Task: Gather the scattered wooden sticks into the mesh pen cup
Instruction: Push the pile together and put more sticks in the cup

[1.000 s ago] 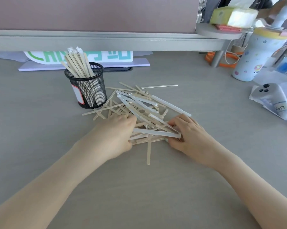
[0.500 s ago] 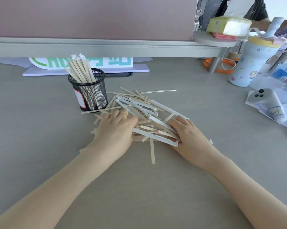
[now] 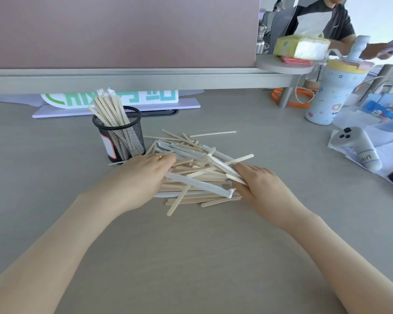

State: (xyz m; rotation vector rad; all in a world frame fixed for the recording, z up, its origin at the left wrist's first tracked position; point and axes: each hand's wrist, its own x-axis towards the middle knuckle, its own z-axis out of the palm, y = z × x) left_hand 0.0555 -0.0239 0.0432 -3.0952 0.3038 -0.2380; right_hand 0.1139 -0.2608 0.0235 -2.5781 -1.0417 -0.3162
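Note:
A black mesh pen cup (image 3: 119,134) stands upright on the grey desk, with several wooden sticks leaning out of it to the upper left. To its right lies a loose pile of wooden sticks (image 3: 197,171), some in white paper sleeves. My left hand (image 3: 139,177) presses against the pile's left side, fingers curled over the stick ends. My right hand (image 3: 259,186) presses against the pile's right side, fingers lying on the sticks. The pile is squeezed between both hands. One single stick (image 3: 212,133) lies apart behind the pile.
A grey divider rail (image 3: 123,81) runs along the back of the desk. A patterned bottle (image 3: 331,94), an orange cable coil (image 3: 290,98) and a white controller (image 3: 354,146) sit at the right. Another person sits behind the divider at the far right.
Both hands have pushed the sticks closer together into a tighter pile; the left hand moved up toward the cup. The camera has tilted up a little.

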